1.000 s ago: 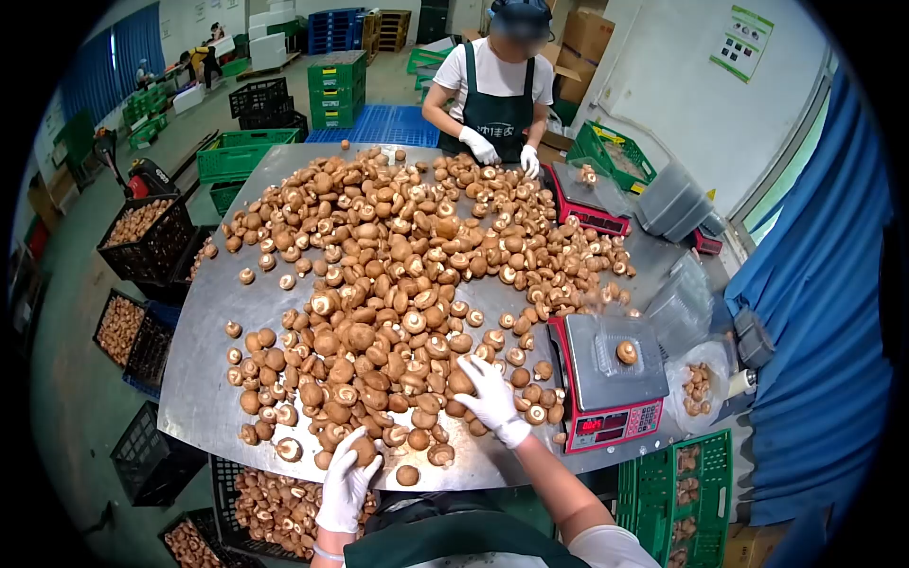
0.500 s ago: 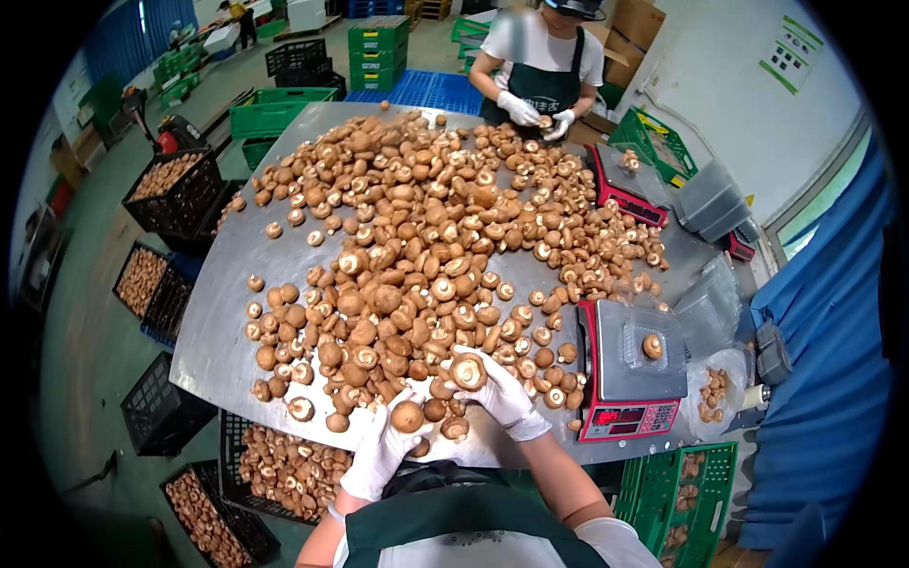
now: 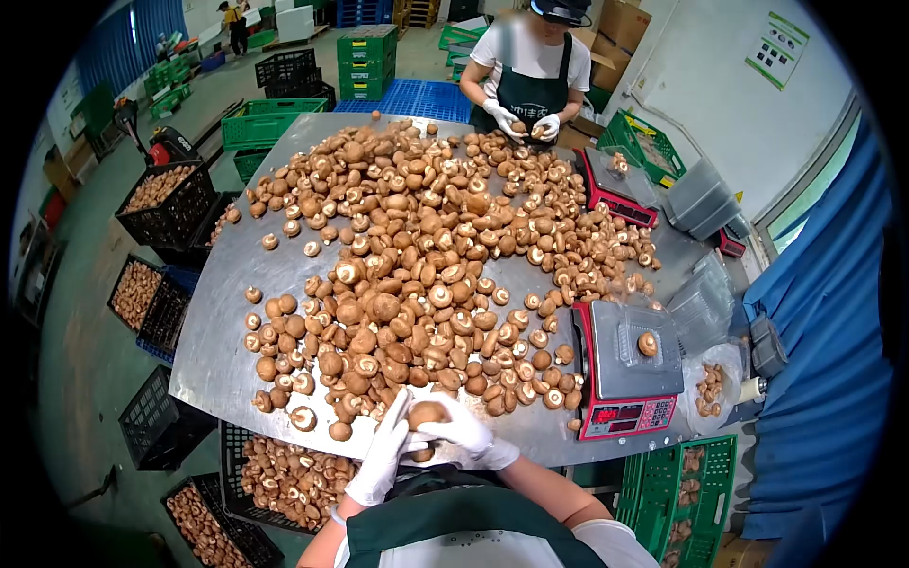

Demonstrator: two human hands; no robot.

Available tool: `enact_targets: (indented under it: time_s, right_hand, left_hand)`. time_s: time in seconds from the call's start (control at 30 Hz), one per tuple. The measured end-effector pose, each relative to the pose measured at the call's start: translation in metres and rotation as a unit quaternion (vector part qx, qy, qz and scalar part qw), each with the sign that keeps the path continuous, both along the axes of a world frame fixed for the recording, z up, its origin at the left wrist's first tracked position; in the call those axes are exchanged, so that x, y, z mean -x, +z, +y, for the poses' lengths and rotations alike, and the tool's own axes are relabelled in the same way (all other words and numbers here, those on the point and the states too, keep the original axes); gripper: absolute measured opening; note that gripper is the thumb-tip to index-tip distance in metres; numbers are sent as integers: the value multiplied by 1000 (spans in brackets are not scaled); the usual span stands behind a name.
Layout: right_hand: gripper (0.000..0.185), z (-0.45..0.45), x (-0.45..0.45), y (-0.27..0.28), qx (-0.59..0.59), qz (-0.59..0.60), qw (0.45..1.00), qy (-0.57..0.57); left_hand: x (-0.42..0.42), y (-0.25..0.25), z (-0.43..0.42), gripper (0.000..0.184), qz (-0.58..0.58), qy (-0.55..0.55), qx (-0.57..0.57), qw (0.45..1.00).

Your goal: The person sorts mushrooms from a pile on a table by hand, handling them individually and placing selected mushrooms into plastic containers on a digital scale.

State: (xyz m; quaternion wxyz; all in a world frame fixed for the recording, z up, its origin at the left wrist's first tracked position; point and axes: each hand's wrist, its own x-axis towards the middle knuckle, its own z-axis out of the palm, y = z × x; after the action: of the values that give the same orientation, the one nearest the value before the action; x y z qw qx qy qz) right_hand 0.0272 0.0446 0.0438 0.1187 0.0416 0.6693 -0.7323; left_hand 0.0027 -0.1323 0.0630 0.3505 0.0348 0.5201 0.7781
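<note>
Both white-gloved hands meet at the near edge of the metal table. My left hand (image 3: pixel 383 450) is closed with its fingers against the side of a brown mushroom (image 3: pixel 428 414). From the other side, my right hand (image 3: pixel 466 431) wraps round the same mushroom; its fingers are slightly blurred. Whether a second mushroom lies between the palms is hidden. Just below the hands another mushroom (image 3: pixel 422 454) rests near the edge. A large heap of mushrooms (image 3: pixel 407 246) spreads beyond them. To the right, a red digital scale (image 3: pixel 628 417) bears a clear plastic tray (image 3: pixel 630 343) with one mushroom (image 3: pixel 648 344) in it.
Across the table a co-worker (image 3: pixel 530 85) in gloves handles mushrooms beside a second scale (image 3: pixel 620 204). Clear containers (image 3: pixel 703 298) and a bag of mushroom pieces (image 3: pixel 710 388) sit at right. Black crates (image 3: pixel 156 417) stand left and below; a green crate (image 3: pixel 677 492) stands lower right.
My right hand has come down and left with its mushroom and now meets my left hand. The mushroom that was in my left hand no longer shows separately. The view has shifted slightly.
</note>
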Motion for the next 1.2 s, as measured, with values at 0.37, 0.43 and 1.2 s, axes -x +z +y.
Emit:
enact_targets:
  time_s: [0.37, 0.43, 1.2]
  right_hand:
    - [55, 313, -67, 49, -608, 114, 610, -496]
    - [60, 344, -85, 30, -636, 35, 592, -494]
    - [58, 52, 69, -45, -614, 205, 758, -76]
  left_hand:
    - [4, -24, -45, 51, -46, 66, 0, 997]
    - [5, -34, -49, 50, -71, 80, -12, 994]
    - [-4, 24, -13, 32, -91, 68, -16, 993]
